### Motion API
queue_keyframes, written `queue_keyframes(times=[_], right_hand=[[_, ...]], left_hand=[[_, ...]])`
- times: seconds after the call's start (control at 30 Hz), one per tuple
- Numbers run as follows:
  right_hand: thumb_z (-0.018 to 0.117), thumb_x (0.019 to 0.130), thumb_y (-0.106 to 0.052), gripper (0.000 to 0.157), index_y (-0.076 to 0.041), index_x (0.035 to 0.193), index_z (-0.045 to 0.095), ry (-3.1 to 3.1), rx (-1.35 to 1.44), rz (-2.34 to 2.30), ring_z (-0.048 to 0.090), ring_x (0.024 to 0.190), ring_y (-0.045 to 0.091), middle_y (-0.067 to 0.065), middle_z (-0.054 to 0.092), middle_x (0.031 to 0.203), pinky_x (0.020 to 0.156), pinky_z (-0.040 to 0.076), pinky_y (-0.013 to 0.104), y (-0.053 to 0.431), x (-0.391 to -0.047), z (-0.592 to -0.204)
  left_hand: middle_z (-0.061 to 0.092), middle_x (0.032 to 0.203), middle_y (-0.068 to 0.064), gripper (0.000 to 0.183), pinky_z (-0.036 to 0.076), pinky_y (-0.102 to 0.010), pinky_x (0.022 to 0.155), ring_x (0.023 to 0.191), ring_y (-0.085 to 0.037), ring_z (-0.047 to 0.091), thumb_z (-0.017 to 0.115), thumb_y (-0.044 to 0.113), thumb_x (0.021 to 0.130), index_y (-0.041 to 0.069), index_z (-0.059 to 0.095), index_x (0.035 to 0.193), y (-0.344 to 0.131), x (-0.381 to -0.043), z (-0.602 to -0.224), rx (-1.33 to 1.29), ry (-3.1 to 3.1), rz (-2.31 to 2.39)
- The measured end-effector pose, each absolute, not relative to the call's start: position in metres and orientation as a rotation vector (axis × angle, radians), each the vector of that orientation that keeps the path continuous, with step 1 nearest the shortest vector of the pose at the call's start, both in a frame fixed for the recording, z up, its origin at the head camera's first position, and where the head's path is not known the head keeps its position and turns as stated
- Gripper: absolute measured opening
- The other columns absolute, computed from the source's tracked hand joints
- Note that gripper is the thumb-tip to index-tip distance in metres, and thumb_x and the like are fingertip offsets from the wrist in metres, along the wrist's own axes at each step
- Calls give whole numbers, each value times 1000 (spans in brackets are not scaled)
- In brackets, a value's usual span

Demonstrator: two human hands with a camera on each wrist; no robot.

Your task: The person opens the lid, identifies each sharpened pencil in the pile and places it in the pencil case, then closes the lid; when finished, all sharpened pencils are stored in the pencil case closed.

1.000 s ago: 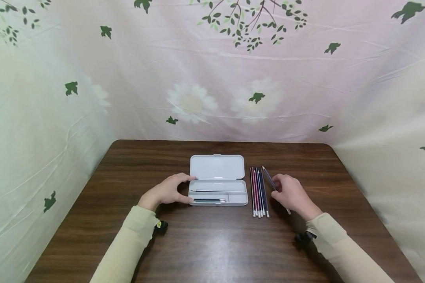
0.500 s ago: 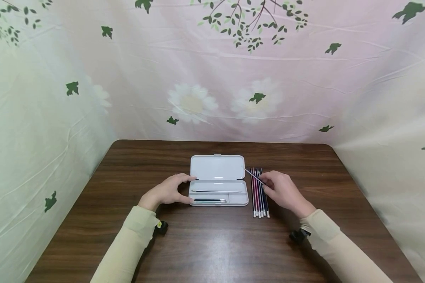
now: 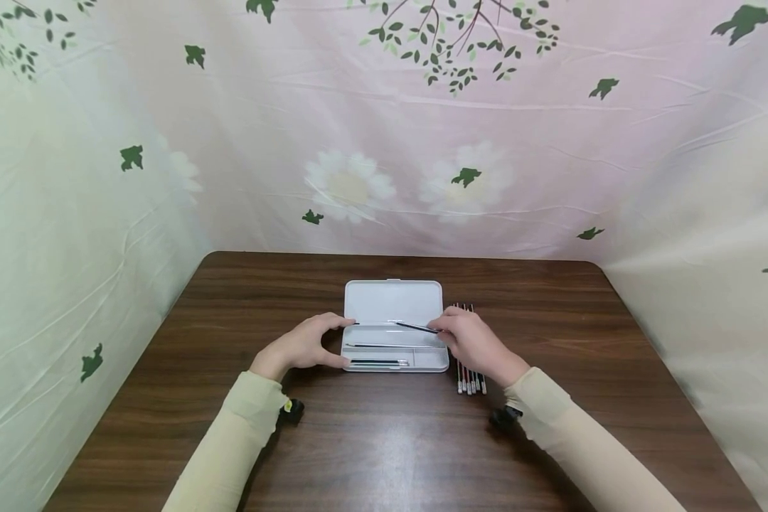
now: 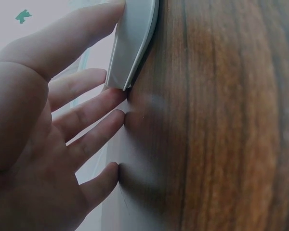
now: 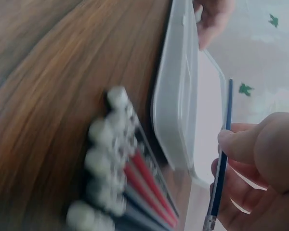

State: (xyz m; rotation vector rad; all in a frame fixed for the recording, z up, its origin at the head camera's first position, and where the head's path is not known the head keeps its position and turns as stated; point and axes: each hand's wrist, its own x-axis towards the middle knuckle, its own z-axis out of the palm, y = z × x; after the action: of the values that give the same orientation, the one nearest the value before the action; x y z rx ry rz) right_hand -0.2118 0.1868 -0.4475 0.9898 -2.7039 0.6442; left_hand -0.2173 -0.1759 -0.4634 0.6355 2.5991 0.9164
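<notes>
A white pencil case [image 3: 393, 299] lies open on the table, its lid folded back. One pencil [image 3: 384, 346] lies in its rear compartment, and dark green pencil-like sticks [image 3: 377, 363] lie in the front one. My left hand [image 3: 304, 345] touches the case's left end, thumb at the front corner, fingers extended behind. Above the case's right part, my right hand [image 3: 476, 345] pinches a dark blue pencil [image 5: 221, 178] between thumb and fingers, its tip toward the left. Under that hand, a row of pencils [image 3: 470, 387] lies beside the case, partly hidden, eraser ends toward me.
The brown wooden table [image 3: 371, 441] has rounded far corners. Behind it and at both sides hangs a pale cloth [image 3: 397, 142] printed with leaves, birds and flowers. A small dark device is worn at each wrist.
My right hand has carried the pencil leftward from right of the row, across the other pencils, to above the case, turning it nearer to level with the case's length. My left hand stays put.
</notes>
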Motion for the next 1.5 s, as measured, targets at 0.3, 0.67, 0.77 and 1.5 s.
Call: queue_keyframes(times=[0.3, 0.67, 0.77, 1.5], right_hand=[[72, 95, 5, 23, -8, 111, 82, -2795, 1077, 621, 72, 98, 18, 2, 75, 103, 85, 61, 36, 141, -219, -454], [72, 96, 4, 22, -10, 110, 82, -2764, 1182, 637, 71, 95, 15, 1, 76, 102, 88, 60, 34, 114, -224, -459], [70, 97, 3, 20, -9, 108, 81, -2721, 1184, 664, 72, 97, 15, 2, 77, 103, 90, 60, 35, 115, -225, -461], [77, 91, -1, 17, -5, 107, 78, -2600, 928, 817, 73, 94, 20, 4, 75, 102, 79, 61, 43, 230, -200, -460]], left_hand=[[49, 157, -11, 85, 37, -56, 119, 147, -34, 43, 90, 43, 83, 21, 53, 155, -176, -218, -465, 628, 2605, 914], [51, 156, -9, 83, 37, -56, 119, 146, -33, 44, 90, 43, 83, 21, 54, 154, -177, -218, -463, 617, 2602, 928], [51, 156, -9, 83, 37, -56, 119, 146, -33, 44, 90, 44, 83, 21, 54, 154, -177, -218, -463, 615, 2600, 928], [48, 158, -10, 85, 37, -56, 119, 146, -34, 43, 90, 44, 83, 22, 53, 156, -174, -218, -464, 611, 2596, 905]])
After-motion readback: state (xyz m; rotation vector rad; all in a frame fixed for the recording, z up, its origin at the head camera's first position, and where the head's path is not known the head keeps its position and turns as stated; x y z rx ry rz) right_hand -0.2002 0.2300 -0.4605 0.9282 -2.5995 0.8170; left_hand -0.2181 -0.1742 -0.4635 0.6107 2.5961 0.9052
